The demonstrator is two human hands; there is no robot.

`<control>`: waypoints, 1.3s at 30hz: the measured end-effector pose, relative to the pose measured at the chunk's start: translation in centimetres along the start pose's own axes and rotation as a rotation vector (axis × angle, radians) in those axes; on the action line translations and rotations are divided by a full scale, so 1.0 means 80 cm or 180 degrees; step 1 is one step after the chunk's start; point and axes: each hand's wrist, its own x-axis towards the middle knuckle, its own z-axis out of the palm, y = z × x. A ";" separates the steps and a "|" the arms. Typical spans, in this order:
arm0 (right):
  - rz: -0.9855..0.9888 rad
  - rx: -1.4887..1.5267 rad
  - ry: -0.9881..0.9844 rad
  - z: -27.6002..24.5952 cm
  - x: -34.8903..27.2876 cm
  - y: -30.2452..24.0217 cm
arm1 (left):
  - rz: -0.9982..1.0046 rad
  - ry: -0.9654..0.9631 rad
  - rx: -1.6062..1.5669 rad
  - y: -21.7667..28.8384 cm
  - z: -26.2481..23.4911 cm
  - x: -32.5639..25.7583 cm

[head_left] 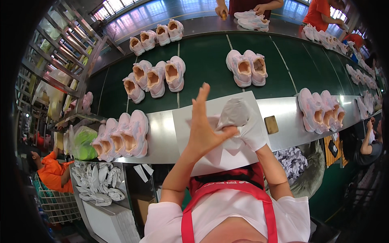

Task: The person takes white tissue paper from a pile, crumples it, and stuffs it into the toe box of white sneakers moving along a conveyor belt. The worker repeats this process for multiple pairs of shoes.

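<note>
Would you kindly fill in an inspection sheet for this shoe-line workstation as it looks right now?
Surface: steel ledge beside a green conveyor belt; a white paper sheet lies on the ledge.
Job's things: crumpled tissue paper gripped between the left hand and the right hand.
Clutter: pink shoe rows on the ledge and the belt; a small tan block; a tray of paper wads.
Hands: left fingers spread, thumb pinching; right hand wrapped in paper.
Cables: nothing seen.
Surroundings: metal rack; other workers, one in orange.
</note>
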 end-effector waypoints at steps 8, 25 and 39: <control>-0.0258 -0.0421 0.0519 0.008 -0.005 0.011 | -0.1030 -0.0658 -0.0503 -0.024 0.001 -0.026; -0.2741 -0.2508 -0.1910 0.013 -0.004 -0.028 | -0.2460 -0.1548 -0.4155 -0.070 -0.003 0.009; -0.0327 -0.2113 -0.0061 -0.016 0.014 0.006 | -0.1332 -0.0676 -0.1340 -0.045 -0.004 0.007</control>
